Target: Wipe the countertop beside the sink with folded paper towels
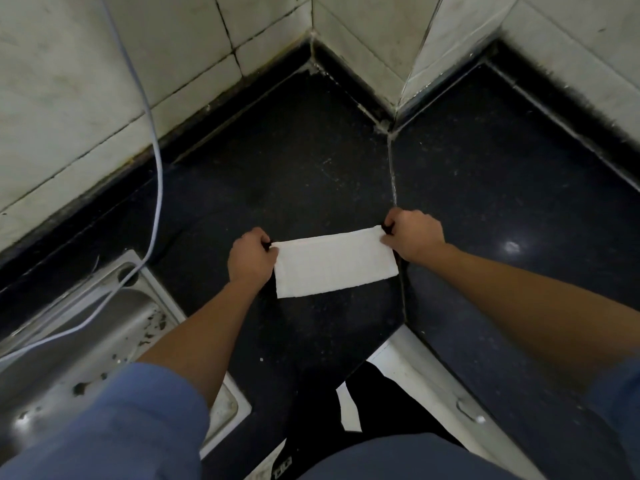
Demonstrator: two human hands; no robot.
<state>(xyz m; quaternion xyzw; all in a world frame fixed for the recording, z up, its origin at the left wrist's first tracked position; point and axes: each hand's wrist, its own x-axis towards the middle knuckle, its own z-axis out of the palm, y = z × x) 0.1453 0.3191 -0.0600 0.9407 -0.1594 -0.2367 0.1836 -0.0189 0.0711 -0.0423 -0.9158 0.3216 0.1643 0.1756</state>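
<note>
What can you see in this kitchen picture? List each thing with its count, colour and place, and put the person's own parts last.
paper towel: one, white, folded, held over the countertop
countertop: one, black, L-shaped, centre and right
sink: one, steel, lower left
cable: one, pale, from the wall to the sink
wall tiles: many, off-white, behind the countertop
left hand: one, gripping the towel's left end
right hand: one, gripping the towel's right end
sleeves: two, blue, bottom

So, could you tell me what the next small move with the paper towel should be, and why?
Probably fold it once more or press it flat onto the dark countertop: the left hand and right hand each pinch one end of the paper towel, and white specks show ahead.
</note>
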